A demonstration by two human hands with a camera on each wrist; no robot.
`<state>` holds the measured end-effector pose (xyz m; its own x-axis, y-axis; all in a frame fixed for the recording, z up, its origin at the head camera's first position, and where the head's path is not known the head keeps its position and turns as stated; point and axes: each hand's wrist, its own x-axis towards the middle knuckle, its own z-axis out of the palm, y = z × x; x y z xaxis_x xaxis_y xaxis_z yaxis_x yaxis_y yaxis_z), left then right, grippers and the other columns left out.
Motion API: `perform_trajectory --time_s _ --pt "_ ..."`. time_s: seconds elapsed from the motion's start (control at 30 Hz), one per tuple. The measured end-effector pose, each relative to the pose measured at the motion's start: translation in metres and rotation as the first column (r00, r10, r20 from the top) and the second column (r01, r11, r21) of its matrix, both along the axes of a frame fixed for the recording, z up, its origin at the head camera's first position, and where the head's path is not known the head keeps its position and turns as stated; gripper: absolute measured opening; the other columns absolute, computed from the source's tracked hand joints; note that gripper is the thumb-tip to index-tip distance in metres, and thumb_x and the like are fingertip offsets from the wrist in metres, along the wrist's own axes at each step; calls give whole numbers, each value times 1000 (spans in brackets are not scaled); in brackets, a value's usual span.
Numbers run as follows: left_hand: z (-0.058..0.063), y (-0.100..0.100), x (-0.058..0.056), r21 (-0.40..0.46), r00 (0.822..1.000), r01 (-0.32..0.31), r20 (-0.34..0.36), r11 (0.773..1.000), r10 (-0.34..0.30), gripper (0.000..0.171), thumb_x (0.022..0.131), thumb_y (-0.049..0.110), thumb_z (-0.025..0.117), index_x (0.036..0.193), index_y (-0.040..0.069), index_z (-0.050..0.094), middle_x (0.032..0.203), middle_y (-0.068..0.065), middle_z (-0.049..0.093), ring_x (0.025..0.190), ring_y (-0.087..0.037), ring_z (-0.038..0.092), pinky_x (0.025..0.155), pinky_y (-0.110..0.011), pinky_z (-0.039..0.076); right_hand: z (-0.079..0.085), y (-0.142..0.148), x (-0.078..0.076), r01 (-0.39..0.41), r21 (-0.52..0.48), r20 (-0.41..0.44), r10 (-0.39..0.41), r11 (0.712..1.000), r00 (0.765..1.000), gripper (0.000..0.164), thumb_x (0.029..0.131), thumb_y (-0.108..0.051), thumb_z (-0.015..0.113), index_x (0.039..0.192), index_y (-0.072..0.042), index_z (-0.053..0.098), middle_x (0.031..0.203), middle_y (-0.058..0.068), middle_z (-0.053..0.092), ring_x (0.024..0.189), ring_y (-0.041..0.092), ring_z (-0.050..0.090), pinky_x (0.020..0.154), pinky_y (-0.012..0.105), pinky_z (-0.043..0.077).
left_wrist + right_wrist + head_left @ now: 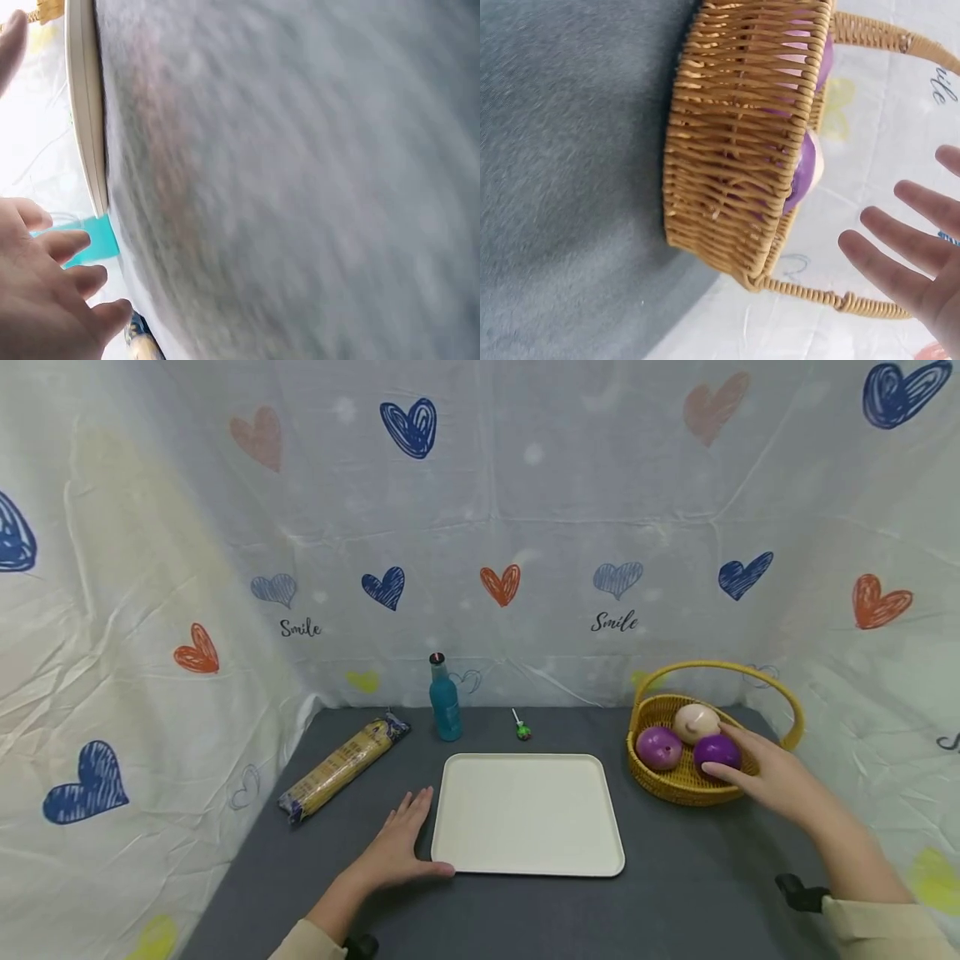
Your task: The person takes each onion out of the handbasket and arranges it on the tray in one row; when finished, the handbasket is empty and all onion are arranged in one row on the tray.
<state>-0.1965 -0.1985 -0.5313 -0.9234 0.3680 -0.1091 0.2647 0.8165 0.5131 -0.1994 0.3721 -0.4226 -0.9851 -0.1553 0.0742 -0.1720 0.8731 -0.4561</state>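
Note:
In the head view, a yellow wicker basket [678, 792] holds a deep purple ball-shaped item [716, 752], a lighter purple one [658, 748] and a cream one [695, 723]. My right hand [767, 772] reaches over the basket's right side, thumb and fingers spread about the deep purple item. In the right wrist view, the fingers [900, 259] look straight and apart, above the basket rim. My left hand [399, 843] lies with fingers spread beside a cream rectangular tray [528, 814], its thumb at the near left corner. Whether the thumb presses the tray, I cannot tell.
Left of the tray lies a long yellow pack with dark blue ends [345, 766], perhaps noodles. A blue bottle [446, 706] with a dark cap stands behind the tray. A green lollipop [522, 731] lies near the back edge of the grey table [525, 918]. Heart-printed curtains [555, 543] surround it.

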Motion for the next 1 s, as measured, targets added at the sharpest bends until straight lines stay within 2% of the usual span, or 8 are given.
perform_trajectory --time_s 0.27,0.5,0.8,1.0 --pt "-2 6 -5 -20 999 -7 35 1000 8 142 60 75 83 163 8 12 169 -12 18 156 -39 10 121 -65 15 0 0 -16 0 -17 -7 0 1000 1000 87 97 -50 64 154 6 31 149 41 36 134 62 34 102 76 31" --pt "-7 6 -8 8 995 39 91 999 -40 132 65 67 85 162 6 19 167 -16 21 155 -44 10 120 -69 14 -4 8 -30 31 -27 43 -29 999 999 90 97 -56 59 157 3 27 151 40 34 135 63 32 103 77 30" --pt "-7 7 -7 -16 996 22 82 1000 -21 131 63 68 86 161 7 23 167 -14 25 155 -43 13 119 -69 16 -5 18 -54 59 10 59 -59 998 997 86 101 -54 52 156 7 25 147 45 34 127 66 38 98 77 36" --pt "-4 8 -6 -27 996 12 87 1000 -10 130 64 68 86 161 9 24 167 -13 26 155 -42 14 119 -69 18 -6 23 -63 94 43 112 -98 995 989 92 100 -62 47 156 7 22 150 46 28 130 67 32 101 78 32"
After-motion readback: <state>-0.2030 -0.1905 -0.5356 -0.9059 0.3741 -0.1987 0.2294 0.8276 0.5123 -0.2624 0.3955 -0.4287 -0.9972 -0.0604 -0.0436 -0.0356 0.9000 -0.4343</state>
